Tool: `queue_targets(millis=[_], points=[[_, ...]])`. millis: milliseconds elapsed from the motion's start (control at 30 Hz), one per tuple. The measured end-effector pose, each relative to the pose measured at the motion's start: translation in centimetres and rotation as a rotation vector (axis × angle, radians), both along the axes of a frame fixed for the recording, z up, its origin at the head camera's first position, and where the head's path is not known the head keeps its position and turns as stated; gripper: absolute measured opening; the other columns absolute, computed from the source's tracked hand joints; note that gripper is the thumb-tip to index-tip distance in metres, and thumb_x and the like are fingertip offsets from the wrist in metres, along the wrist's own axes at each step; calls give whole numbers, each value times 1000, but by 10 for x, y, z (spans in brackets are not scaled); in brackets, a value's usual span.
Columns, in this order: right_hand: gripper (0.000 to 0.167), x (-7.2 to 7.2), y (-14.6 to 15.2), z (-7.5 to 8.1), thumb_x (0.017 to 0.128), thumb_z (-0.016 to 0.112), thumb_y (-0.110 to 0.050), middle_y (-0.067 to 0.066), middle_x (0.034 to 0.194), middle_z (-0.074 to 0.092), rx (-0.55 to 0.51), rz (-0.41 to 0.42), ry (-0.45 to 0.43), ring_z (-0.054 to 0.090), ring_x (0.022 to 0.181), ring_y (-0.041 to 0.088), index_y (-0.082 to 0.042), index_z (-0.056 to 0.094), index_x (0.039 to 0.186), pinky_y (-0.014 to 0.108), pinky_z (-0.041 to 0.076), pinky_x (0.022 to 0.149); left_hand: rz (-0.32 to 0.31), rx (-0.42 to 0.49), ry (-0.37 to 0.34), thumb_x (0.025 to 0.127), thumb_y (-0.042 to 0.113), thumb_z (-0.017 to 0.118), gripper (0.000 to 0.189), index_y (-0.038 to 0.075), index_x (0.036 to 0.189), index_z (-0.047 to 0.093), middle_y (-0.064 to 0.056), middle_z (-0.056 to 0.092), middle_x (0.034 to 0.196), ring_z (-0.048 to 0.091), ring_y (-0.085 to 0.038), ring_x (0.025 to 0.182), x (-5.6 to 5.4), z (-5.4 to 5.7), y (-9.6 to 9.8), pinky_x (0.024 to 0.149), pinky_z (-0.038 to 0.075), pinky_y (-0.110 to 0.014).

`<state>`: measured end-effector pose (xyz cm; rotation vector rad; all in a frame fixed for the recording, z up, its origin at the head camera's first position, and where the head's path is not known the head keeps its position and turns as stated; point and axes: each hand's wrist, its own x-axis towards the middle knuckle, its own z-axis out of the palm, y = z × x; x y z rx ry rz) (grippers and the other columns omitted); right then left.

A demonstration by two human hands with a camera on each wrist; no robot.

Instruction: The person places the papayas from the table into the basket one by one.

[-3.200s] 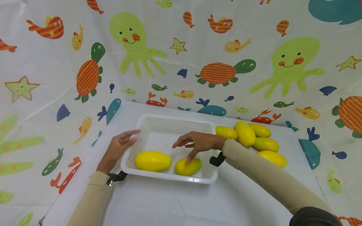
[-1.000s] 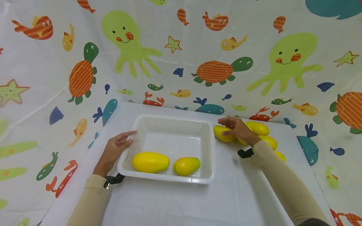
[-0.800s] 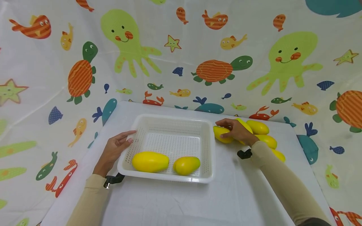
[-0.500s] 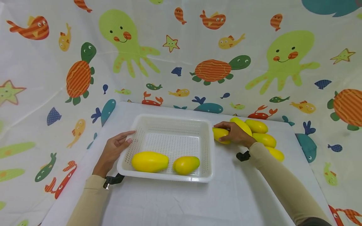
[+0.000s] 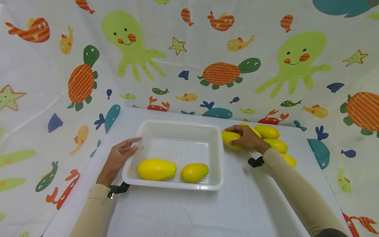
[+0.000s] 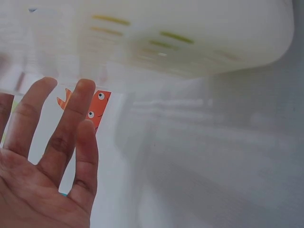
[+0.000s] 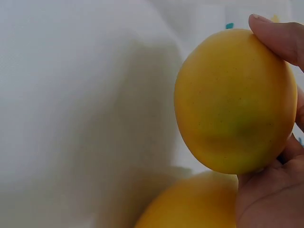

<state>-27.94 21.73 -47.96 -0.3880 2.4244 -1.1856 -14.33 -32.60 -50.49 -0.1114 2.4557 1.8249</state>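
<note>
In the head view, my right hand (image 5: 246,137) grips a yellow mango (image 5: 230,139) just right of the white perforated basket (image 5: 177,186). The right wrist view shows that mango (image 7: 232,104) large, my thumb at its top edge and other fingers behind it, partly hidden. My left hand (image 5: 116,160) is at the basket's left rim, fingertips near or touching it. In the left wrist view the left hand's fingers (image 6: 61,135) are extended, close under the basket's wall (image 6: 213,28). Inside the basket, along its front side, lie a larger mango (image 5: 156,170) and a smaller mango (image 5: 194,172).
Several more mangoes (image 5: 267,131) lie clustered on the white-covered table (image 5: 177,214) behind and right of my right hand. A sheet (image 5: 177,26) with printed sea animals hangs behind and beside the table.
My right hand has gone from the smaller mango in the basket to the cluster at right, and its fingers have closed on the leftmost mango. My left hand stays at the rim.
</note>
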Motion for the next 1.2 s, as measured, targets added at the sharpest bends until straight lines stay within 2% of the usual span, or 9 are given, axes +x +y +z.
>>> queue_targets(millis=[167, 433, 667, 1067, 1200], points=[[63, -1, -3, 15, 90, 88, -24, 8, 154, 58, -24, -20, -17, 53, 139, 34, -24, 63, 147, 56, 46, 122, 3, -3, 5, 104, 47, 66, 58, 22, 156, 55, -9, 54, 162, 73, -2, 115, 1, -1, -1, 90, 65, -31], [64, -3, -5, 32, 91, 87, -26, 3, 158, 54, -16, -80, -54, 49, 142, 35, -30, 60, 149, 58, 41, 125, 1, 5, 5, 104, 47, 66, 59, 23, 156, 55, -10, 54, 162, 74, -6, 116, 2, -3, -2, 91, 64, -32], [63, -6, -10, 49, 92, 85, -19, 8, 154, 57, -69, -28, 13, 54, 137, 35, -22, 60, 150, 56, 46, 121, 2, 17, 7, 104, 47, 67, 59, 22, 156, 55, -10, 55, 161, 74, -5, 115, 2, -4, -3, 91, 64, -31], [61, -10, -26, 71, 92, 85, -19, 5, 151, 59, -103, 38, 79, 58, 132, 31, -21, 62, 149, 47, 50, 117, -19, 18, 14, 105, 44, 66, 56, 22, 155, 56, -8, 56, 160, 73, -7, 117, 1, -3, -4, 94, 63, -27], [60, -11, -35, 76, 92, 85, -19, 4, 150, 59, -112, 46, 90, 59, 131, 29, -21, 62, 148, 41, 53, 115, -22, 24, 9, 105, 44, 66, 56, 22, 155, 56, -9, 57, 159, 74, -9, 117, 1, -3, -4, 93, 63, -29]])
